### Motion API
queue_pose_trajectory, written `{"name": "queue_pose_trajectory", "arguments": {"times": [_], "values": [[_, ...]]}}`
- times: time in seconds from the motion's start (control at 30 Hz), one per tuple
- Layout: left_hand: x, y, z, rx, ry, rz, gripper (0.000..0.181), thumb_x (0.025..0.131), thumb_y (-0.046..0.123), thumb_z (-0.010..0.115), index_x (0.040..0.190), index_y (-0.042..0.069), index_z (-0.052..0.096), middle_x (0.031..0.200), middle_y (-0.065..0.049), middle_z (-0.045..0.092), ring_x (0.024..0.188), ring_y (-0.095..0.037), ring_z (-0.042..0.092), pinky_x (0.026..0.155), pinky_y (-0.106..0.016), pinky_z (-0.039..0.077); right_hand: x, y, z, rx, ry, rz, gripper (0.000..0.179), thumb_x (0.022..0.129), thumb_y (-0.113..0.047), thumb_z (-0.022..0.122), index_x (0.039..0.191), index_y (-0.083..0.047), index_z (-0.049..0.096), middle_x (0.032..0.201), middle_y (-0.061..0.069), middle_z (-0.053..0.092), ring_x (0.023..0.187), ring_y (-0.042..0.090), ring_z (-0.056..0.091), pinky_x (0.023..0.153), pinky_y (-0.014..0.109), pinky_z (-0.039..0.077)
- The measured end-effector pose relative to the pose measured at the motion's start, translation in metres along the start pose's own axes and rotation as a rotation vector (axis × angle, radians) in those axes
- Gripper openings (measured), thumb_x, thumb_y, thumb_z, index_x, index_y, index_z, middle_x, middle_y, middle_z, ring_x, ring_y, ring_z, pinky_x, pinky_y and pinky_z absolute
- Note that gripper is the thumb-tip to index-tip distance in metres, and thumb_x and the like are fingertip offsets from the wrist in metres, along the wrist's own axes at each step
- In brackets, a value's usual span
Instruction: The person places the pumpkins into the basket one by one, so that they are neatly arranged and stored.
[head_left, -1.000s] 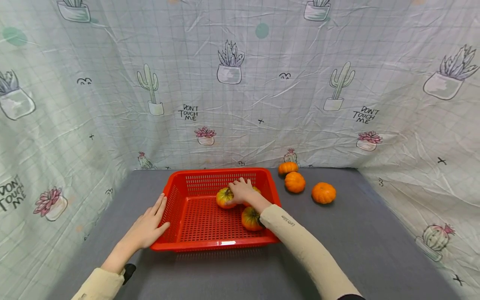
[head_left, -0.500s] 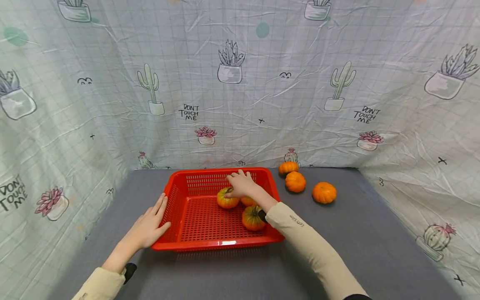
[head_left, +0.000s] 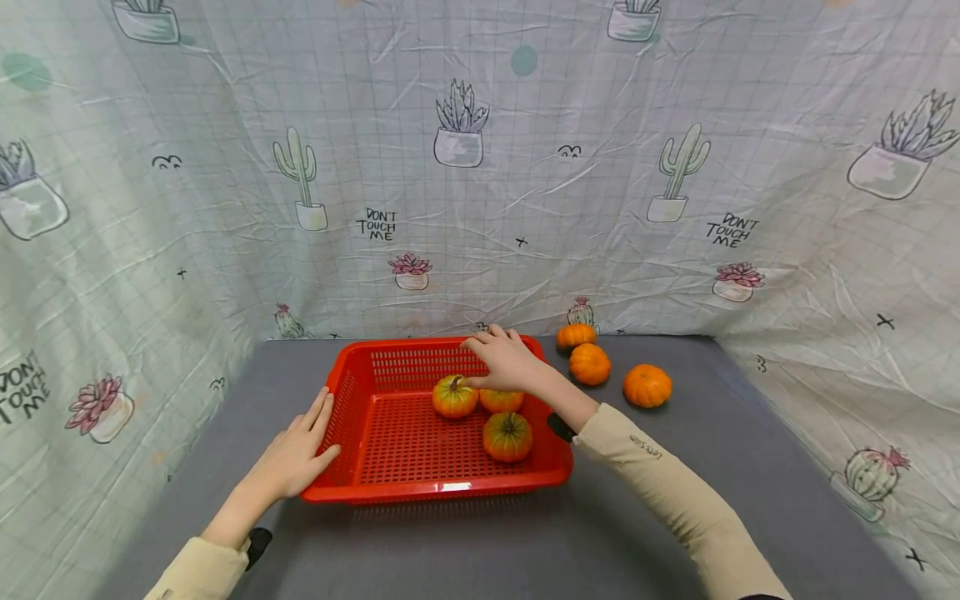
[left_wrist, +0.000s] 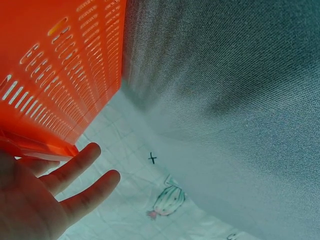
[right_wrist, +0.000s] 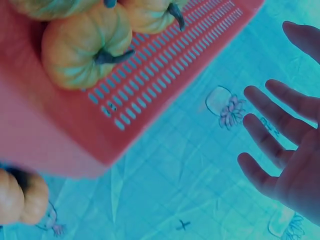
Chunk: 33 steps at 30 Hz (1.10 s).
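Observation:
A red plastic basket [head_left: 420, 492] with slotted walls stands on the grey table. Inside its right half lie three small pumpkins: a yellow-orange one [head_left: 453, 397] toward the middle, an orange one [head_left: 501, 402] partly hidden behind the hand, and a greenish-orange one [head_left: 507, 437] nearer the front. My left hand [head_left: 296, 454] rests with extended fingers along the basket's left rim; the left wrist view shows those fingers [left_wrist: 82, 160] beside the rim. Above the pumpkins my right hand [head_left: 506, 360] hovers with spread fingers and nothing in them, as the right wrist view also shows.
Right of the basket, three more orange pumpkins sit on the table [head_left: 675, 492]: one at the back [head_left: 576, 337], one just in front of it [head_left: 590, 364], and one farther right [head_left: 647, 386]. A printed cloth [head_left: 525, 200] hangs around the back and sides.
My right hand has lifted off the pumpkins in the basket and drawn back up and to the right, uncovering more of them. The left hand stays at the rim.

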<state>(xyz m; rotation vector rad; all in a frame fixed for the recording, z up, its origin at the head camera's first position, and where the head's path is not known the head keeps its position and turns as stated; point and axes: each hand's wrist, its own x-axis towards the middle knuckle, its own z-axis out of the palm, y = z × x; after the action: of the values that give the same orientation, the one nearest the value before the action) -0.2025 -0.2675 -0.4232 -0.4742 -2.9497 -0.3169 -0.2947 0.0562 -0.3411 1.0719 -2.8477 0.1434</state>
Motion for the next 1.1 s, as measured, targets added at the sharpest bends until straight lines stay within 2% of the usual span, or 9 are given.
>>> {"name": "queue_pose_trajectory", "arguments": {"times": [0.2,0.4,0.67,0.8,1.1], "values": [[-0.001,-0.001,0.001,-0.005,-0.016,0.007,0.070,0.087,0.027,0.051,0.140,-0.005,0.018,0.147,-0.022,0.016,0.118,-0.049,0.038,0.086,-0.057,0.037,-0.024,0.011,-0.008,-0.005,0.069,-0.019,0.045,0.080,-0.037,0.062,0.120,-0.017,0.053,0.116,0.002,0.057,0.095,0.020,0.043,0.081,0.040,0.034],[-0.001,-0.002,0.002,-0.011,-0.014,-0.001,0.070,0.087,0.027,0.051,0.140,-0.005,0.018,0.147,-0.021,0.015,0.118,-0.051,0.037,0.086,-0.059,0.036,-0.051,0.024,-0.009,-0.012,0.152,-0.042,0.038,0.080,-0.032,0.064,0.114,-0.016,0.058,0.108,0.002,0.061,0.091,0.019,0.044,0.076,0.037,0.035],[-0.001,-0.003,0.000,-0.013,-0.018,-0.004,0.070,0.087,0.027,0.050,0.141,-0.004,0.016,0.148,-0.020,0.014,0.118,-0.052,0.036,0.086,-0.060,0.036,-0.083,0.049,0.017,0.049,0.247,-0.025,0.028,0.079,-0.024,0.065,0.105,-0.012,0.063,0.100,0.002,0.064,0.085,0.016,0.044,0.071,0.033,0.036],[-0.002,-0.003,-0.001,-0.014,-0.016,-0.002,0.070,0.087,0.027,0.051,0.141,-0.004,0.017,0.148,-0.020,0.014,0.118,-0.051,0.036,0.085,-0.059,0.036,-0.096,0.062,0.033,0.045,0.310,-0.008,0.026,0.079,-0.024,0.066,0.102,-0.011,0.064,0.097,0.002,0.064,0.083,0.016,0.046,0.070,0.033,0.039],[-0.001,-0.002,-0.001,-0.018,-0.004,0.016,0.070,0.087,0.027,0.051,0.140,-0.004,0.018,0.147,-0.021,0.016,0.116,-0.050,0.038,0.083,-0.058,0.038,-0.116,0.096,0.063,0.053,0.455,0.038,0.025,0.079,-0.021,0.066,0.102,-0.011,0.064,0.099,0.004,0.063,0.091,0.020,0.052,0.073,0.038,0.039]]}}
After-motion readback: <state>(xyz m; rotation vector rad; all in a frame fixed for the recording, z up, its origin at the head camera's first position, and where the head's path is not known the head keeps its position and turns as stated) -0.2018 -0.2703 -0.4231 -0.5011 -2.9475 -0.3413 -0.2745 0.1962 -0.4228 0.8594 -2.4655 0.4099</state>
